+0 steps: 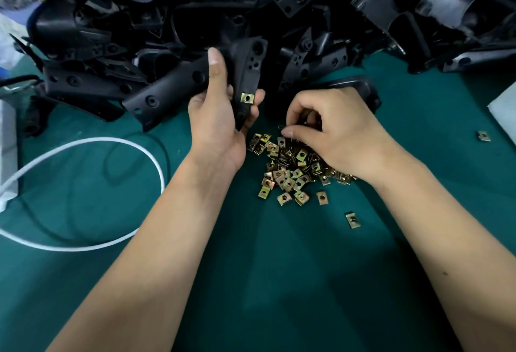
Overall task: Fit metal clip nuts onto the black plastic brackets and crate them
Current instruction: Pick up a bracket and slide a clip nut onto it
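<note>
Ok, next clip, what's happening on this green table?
A person is fitting clip nuts onto brackets. The left hand holds a black plastic bracket upright, with one metal clip nut already seated near its lower end. The right hand is down at the loose heap of clip nuts, its fingers curled as if picking one out. A big pile of brackets sits behind. No crate is visible.

A: How many brackets do you hold?
B: One black bracket (pixel 249 72), with one clip nut (pixel 247 97) fitted.
A: Loose nuts?
B: One pile of clip nuts (pixel 293 167), too many to count; four strays near right. Far heap of brackets (pixel 279 3): uncountable. Cables: one white cable (pixel 83 192).
</note>
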A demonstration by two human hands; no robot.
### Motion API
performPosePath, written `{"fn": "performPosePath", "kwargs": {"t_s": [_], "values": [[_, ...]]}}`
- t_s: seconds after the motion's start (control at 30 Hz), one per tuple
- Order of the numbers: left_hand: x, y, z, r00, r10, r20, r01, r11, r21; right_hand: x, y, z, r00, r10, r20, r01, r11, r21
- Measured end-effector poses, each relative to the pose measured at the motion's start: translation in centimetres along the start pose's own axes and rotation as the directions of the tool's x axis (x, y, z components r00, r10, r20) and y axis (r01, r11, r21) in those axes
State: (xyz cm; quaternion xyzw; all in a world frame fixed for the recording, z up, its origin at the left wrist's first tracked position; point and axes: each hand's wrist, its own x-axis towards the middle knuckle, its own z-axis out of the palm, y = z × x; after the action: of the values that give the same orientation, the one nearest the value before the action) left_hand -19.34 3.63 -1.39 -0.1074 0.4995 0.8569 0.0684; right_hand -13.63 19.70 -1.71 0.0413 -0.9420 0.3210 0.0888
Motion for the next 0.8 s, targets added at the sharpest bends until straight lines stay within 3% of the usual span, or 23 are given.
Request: {"fn": "performPosePath", "kwargs": {"t_s": [0.17, 0.27, 0.33, 0.8], "values": [[-0.4, 0.1, 0.5, 0.999, -0.032, -0.018, 0.032, 0.999, 0.013, 0.0, -0.2, -0.2, 0.981, 0.003, -0.194, 0.063, 0.940, 0.334], [-0.8, 0.0, 0.8, 0.999, -0.051, -0.012, 0.052, 0.998, 0.039, 0.0, -0.6, 0.2, 0.973, 0.124, -0.196, 0.055, 0.699, 0.713], [-1.2, -0.2, 1.0, 0.998, -0.059, 0.020, 0.058, 0.997, 0.050, -0.1, -0.8, 0.5, 0.971, 0.171, -0.168, 0.045, 0.555, 0.830], [-1.1, -0.4, 0.6, 0.985, -0.045, 0.167, 0.024, 0.992, 0.124, -0.3, -1.4, 0.5, 0.962, 0.156, -0.223, 0.084, 0.610, 0.788]]}}
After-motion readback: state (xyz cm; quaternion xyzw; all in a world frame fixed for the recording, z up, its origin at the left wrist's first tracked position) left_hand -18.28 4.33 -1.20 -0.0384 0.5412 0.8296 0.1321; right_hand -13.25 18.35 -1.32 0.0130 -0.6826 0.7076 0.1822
